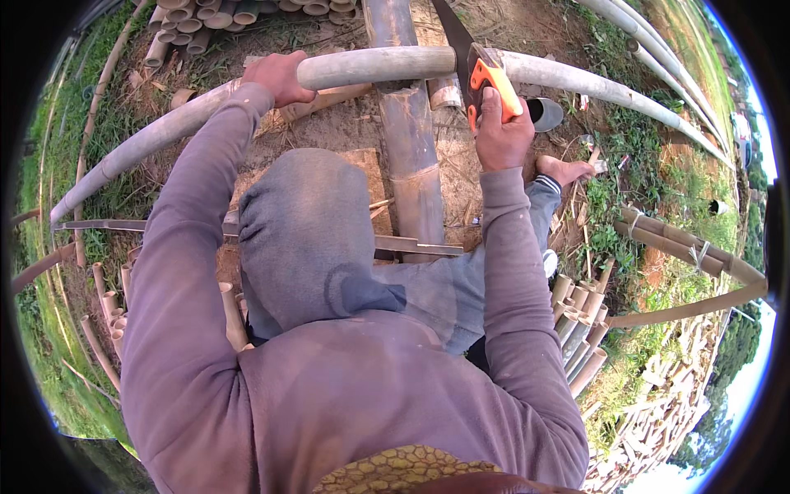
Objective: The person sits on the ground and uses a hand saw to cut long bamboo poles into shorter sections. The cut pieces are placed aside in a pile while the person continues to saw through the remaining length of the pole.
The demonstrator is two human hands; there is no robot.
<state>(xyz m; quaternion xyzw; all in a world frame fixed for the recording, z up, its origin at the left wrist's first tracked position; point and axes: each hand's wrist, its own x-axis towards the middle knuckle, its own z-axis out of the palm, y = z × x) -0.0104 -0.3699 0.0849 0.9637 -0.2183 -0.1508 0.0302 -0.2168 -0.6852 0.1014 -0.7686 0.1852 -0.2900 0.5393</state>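
A long pale bamboo pole (370, 67) lies crosswise in front of me, resting over a thick grey-brown bamboo trunk (414, 140) that runs away from me. My left hand (280, 78) is closed around the pole, left of the trunk. To the right of the trunk, my right hand (504, 132) grips a handsaw by its orange and black handle (499, 85). The saw's dark blade (453, 26) crosses the pole and points away from me. How deep it sits in the bamboo I cannot tell.
Cut bamboo tubes (189, 25) are piled at the far left, with more (583, 325) beside my right arm. My bare foot (564, 170) rests below a dark cup-like object (545, 114). Further poles (658, 62) lie at the right. A flat strip (420, 246) lies near my lap.
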